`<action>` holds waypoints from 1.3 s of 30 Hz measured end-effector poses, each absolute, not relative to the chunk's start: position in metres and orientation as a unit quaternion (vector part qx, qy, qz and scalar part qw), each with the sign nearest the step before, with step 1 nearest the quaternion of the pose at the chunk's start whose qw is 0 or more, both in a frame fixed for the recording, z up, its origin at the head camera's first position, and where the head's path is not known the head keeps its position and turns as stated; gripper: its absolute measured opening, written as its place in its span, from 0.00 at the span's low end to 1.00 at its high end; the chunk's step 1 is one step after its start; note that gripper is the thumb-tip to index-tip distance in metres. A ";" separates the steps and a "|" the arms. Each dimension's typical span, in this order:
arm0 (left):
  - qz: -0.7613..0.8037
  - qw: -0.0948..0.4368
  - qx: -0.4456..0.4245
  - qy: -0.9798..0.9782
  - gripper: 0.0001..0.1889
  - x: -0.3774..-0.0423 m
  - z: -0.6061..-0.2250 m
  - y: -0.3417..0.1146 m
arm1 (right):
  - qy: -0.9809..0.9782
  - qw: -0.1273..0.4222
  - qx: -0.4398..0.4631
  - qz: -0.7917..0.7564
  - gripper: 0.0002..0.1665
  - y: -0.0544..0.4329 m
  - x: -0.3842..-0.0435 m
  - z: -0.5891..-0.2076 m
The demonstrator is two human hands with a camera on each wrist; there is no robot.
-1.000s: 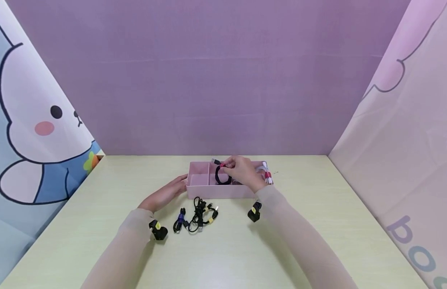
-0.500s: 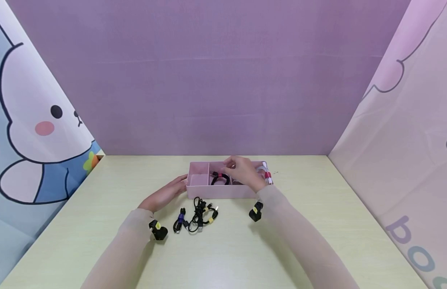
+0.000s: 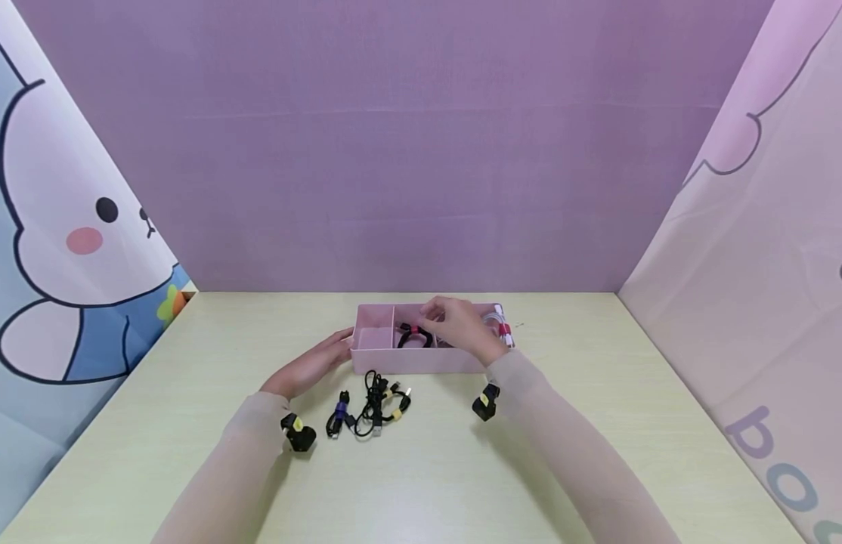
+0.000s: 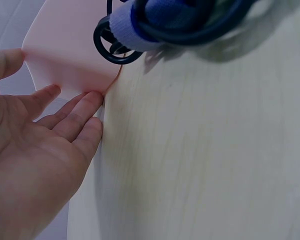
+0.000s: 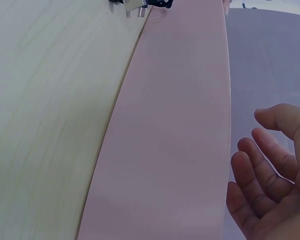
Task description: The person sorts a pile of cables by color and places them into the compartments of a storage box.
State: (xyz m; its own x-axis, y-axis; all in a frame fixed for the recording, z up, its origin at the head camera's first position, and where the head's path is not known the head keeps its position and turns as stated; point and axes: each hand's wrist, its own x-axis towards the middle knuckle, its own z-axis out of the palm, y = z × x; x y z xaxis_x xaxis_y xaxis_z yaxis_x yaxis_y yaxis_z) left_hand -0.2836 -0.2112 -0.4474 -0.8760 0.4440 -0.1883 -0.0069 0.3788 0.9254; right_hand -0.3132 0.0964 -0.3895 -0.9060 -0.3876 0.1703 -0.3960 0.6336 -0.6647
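A pink divided box (image 3: pixel 421 363) stands on the table. My left hand (image 3: pixel 317 364) touches its left end; in the left wrist view the fingertips (image 4: pixel 92 100) rest against the pink wall. Above the middle of the box is my right hand (image 3: pixel 460 326), holding nothing, its fingers loosely bent in the right wrist view. A coiled black cable with a red tie (image 3: pixel 414 332) lies in the middle compartment, just left of that hand. White cable with a red tie (image 3: pixel 504 329) sits at the box's right end. The hand hides part of the right compartment.
In front of the box lie a black cable bundle with a purple tie (image 3: pixel 340 414) and a looser group of black cables with yellow ties (image 3: pixel 376 404). A purple backdrop (image 3: pixel 407 151) rises behind the table, with printed cloth panels at both sides.
My right hand has let go of the black cable with the red tie, which has dropped into the middle compartment. The left hand has stayed at the box's left end.
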 end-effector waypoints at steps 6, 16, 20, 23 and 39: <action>0.538 0.208 0.136 0.805 0.33 -0.284 -0.447 -0.212 | -0.897 -0.002 0.214 0.386 0.16 0.097 -0.308 -0.390; 0.535 0.205 0.136 0.808 0.33 -0.282 -0.448 -0.214 | -0.893 -0.005 0.225 0.389 0.16 0.095 -0.301 -0.386; 0.538 0.205 0.138 0.806 0.33 -0.281 -0.447 -0.213 | -0.893 0.000 0.233 0.386 0.15 0.095 -0.298 -0.385; 0.539 0.205 0.139 0.805 0.33 -0.280 -0.446 -0.213 | -0.891 0.003 0.238 0.387 0.15 0.096 -0.294 -0.385; 0.539 0.206 0.133 0.806 0.34 -0.281 -0.448 -0.214 | -0.878 0.013 0.285 0.385 0.10 0.098 -0.277 -0.383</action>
State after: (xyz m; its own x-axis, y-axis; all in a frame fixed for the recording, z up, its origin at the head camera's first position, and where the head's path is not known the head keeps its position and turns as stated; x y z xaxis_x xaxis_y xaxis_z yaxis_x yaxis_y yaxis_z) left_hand -0.2811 -0.2138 -0.4477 -0.8798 0.4364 -0.1883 -0.0071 0.3841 0.9233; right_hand -0.2774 0.0979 -0.3826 -0.8375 -0.4895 0.2429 -0.5100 0.5408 -0.6689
